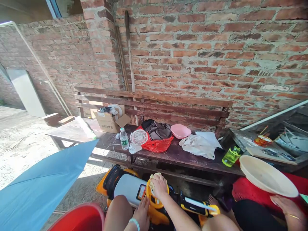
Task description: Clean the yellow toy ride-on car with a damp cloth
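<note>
A yellow, white and black ride-on toy car lies in front of me on the ground. My right hand is closed on a pale cloth and presses it onto the car's yellow steering wheel. My left hand, with a pale bead bracelet at the wrist, rests fingers together on the car's body just left of the wheel. My bare knees frame the car at the bottom of the view.
A wooden bench against the brick wall holds a cardboard box, water bottle, small white fan, red bag, pink bowl and white cloth. Another person's hand holds a cream basin. A red tub and blue sheet are at left.
</note>
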`<act>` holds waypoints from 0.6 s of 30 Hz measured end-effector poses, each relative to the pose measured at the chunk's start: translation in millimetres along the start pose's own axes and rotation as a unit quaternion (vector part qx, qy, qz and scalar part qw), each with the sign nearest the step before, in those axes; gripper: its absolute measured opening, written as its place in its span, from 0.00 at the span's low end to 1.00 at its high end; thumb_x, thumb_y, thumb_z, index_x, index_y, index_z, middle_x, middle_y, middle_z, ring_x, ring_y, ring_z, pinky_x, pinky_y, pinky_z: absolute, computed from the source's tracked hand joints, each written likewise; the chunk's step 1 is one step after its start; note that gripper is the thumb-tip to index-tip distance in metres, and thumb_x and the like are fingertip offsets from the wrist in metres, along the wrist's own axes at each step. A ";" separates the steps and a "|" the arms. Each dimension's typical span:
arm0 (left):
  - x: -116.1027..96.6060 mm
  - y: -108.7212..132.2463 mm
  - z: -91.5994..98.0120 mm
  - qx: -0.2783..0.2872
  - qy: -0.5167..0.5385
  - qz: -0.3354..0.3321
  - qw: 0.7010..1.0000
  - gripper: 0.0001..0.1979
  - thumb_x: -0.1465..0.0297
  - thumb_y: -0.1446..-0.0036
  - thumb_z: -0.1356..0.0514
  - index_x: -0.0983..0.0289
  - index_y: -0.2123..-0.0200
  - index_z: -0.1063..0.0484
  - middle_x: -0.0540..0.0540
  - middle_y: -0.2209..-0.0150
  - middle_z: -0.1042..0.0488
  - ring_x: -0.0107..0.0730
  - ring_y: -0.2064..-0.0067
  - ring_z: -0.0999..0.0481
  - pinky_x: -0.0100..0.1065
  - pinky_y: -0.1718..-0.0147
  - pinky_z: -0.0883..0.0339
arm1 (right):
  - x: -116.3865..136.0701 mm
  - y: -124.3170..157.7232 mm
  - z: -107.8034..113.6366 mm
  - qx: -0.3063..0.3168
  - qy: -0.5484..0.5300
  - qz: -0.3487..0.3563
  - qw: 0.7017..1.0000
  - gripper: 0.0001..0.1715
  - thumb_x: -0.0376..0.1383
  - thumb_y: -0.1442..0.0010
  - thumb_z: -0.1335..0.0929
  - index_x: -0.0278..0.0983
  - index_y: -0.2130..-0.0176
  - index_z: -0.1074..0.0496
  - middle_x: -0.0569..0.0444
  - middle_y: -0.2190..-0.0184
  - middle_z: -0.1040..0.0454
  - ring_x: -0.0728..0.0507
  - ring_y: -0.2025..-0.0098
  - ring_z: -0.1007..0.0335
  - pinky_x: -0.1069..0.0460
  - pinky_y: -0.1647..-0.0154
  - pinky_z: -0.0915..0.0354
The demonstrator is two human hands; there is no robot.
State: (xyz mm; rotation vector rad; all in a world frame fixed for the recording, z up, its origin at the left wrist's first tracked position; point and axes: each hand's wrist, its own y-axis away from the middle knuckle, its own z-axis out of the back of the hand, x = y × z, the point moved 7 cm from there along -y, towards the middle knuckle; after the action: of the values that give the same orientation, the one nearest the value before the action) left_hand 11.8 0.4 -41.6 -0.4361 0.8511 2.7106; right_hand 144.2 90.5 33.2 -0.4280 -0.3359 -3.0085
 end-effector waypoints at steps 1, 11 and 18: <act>-2.5 -0.5 2.0 0.003 -0.025 0.000 1.000 0.52 0.77 0.47 0.40 0.71 0.19 0.51 0.66 0.17 0.57 0.50 0.17 0.56 0.45 0.20 0.53 | 8.3 0.4 -2.3 0.013 0.009 0.032 0.999 0.30 0.29 0.40 0.31 0.42 0.41 0.19 0.47 0.30 0.27 0.28 0.25 0.40 0.38 0.28 0.39; -12.9 -10.4 -15.5 -0.042 -0.139 0.024 0.989 0.42 0.76 0.38 0.47 0.70 0.20 0.45 0.68 0.19 0.49 0.56 0.19 0.47 0.58 0.29 0.31 | 6.9 78.8 -48.8 0.011 -0.033 0.058 0.998 0.32 0.26 0.32 0.39 0.43 0.37 0.20 0.49 0.25 0.30 0.31 0.24 0.40 0.35 0.26 0.38; -25.0 -2.3 2.3 -0.017 -0.164 -0.018 0.986 0.55 0.76 0.49 0.37 0.74 0.19 0.53 0.71 0.17 0.60 0.61 0.17 0.57 0.61 0.22 0.49 | -13.2 124.6 -53.6 0.023 -0.026 0.015 0.999 0.34 0.24 0.34 0.39 0.47 0.41 0.19 0.52 0.26 0.29 0.30 0.26 0.35 0.34 0.32 0.31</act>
State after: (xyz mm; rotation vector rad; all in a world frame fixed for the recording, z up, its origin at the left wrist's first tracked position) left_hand 35.1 -0.4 -31.9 -0.0079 0.7001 2.6619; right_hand 156.7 -42.2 4.7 -0.5032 -0.3985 -2.9588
